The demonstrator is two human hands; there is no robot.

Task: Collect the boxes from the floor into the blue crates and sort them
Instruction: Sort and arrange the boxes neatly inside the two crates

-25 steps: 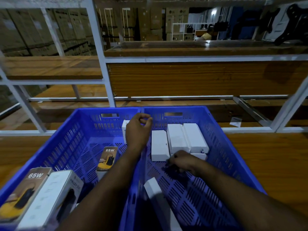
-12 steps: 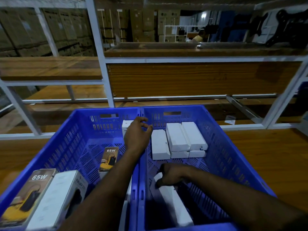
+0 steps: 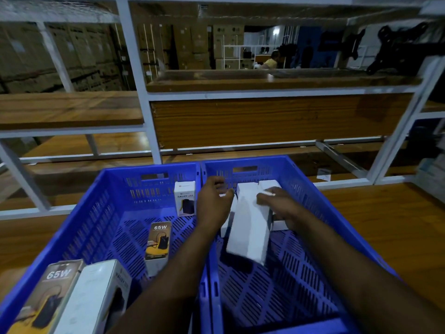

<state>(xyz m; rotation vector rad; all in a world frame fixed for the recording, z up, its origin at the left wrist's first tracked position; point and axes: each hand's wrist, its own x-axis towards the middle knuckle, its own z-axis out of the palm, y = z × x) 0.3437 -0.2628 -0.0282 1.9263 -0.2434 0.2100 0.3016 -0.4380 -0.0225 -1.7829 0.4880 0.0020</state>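
In the left blue plastic crate [image 3: 96, 213], you had a white upright box [image 3: 185, 198] against the far wall near its right corner; it read "HALLEY 20K". Mid-floor in that crate stood your black-and-yellow printed box [image 3: 157, 242], marked "65W" along its top. At the crate's near left corner, a second yellow-and-dark box [image 3: 45, 297] also read "65W". Beside it, your white carton [image 3: 96, 295] carried side lettering too blurred to read.

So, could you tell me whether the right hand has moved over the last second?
Yes. The right hand went toward the right crate's far wall, carrying a white box to the stacked white boxes there.
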